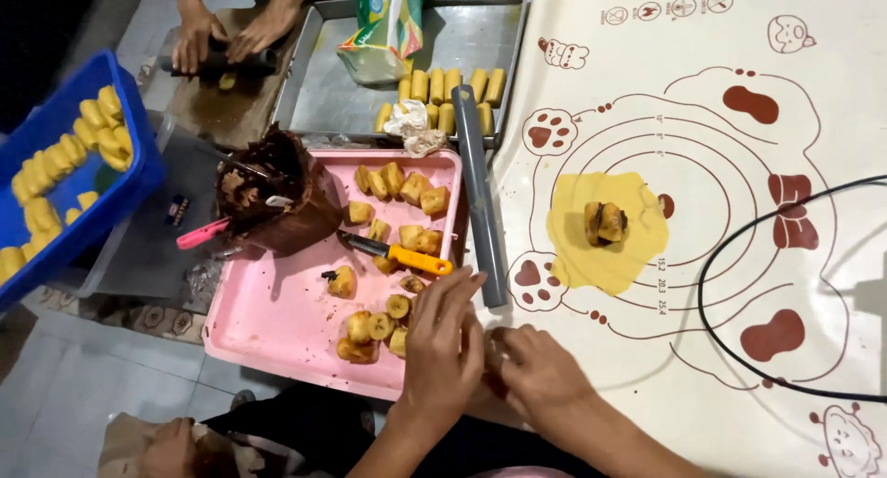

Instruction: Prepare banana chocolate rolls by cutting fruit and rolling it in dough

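Pink tray [277, 321]: banana pieces [374, 328] beside hands [490, 353]

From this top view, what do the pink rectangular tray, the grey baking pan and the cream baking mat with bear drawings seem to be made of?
The pink rectangular tray looks like plastic: even colour, soft rounded rim, dull shine. The grey baking pan seems to be metal, probably aluminium or steel: brushed grey surface with pale reflections. The cream baking mat is likely silicone or a similar flexible sheet: it lies flat and thin, matte, with printed brown lines.

Glossy pink plastic tray [277, 312]
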